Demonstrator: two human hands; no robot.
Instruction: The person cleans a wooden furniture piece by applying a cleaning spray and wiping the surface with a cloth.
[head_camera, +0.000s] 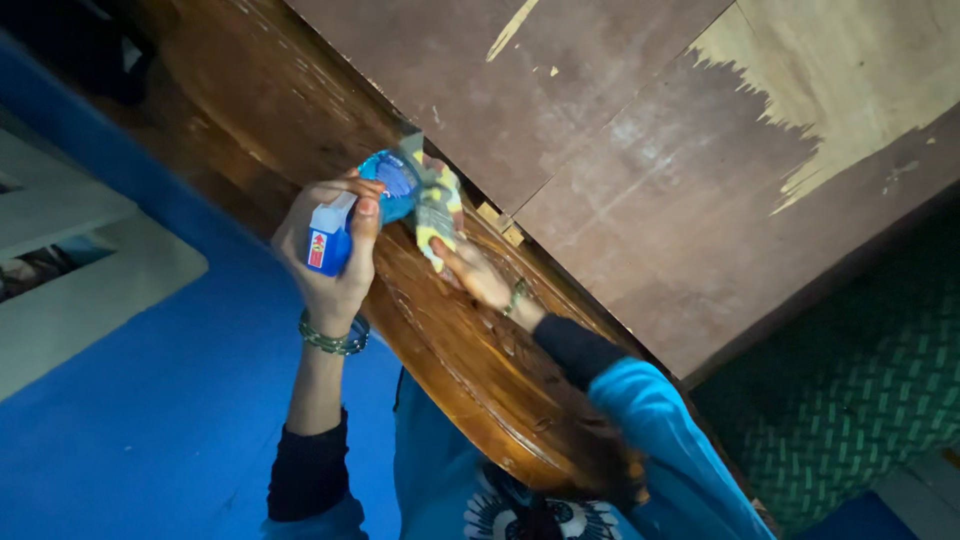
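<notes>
Blue plastic spray bottle (350, 215) sits in the left hand (325, 260), fingers wrapped round the body and the thumb lying across the front, nozzle end pointing toward the carved wooden rail (450, 350). The right hand (478, 275) pinches a crumpled patterned cloth (438, 215) against the top of that rail, just right of the bottle and touching it.

Hazards, as judged from this position:
- Overspray may land on the worn plywood panel (620, 180) on the far side, where the veneer is already chipped; moisture could lift it further.
- Nozzle and cloth are so close that liquid may soak the cloth unevenly and run down into the carving.
- The blue floor (150, 430) at the near left could receive drips and turn slippery.
</notes>
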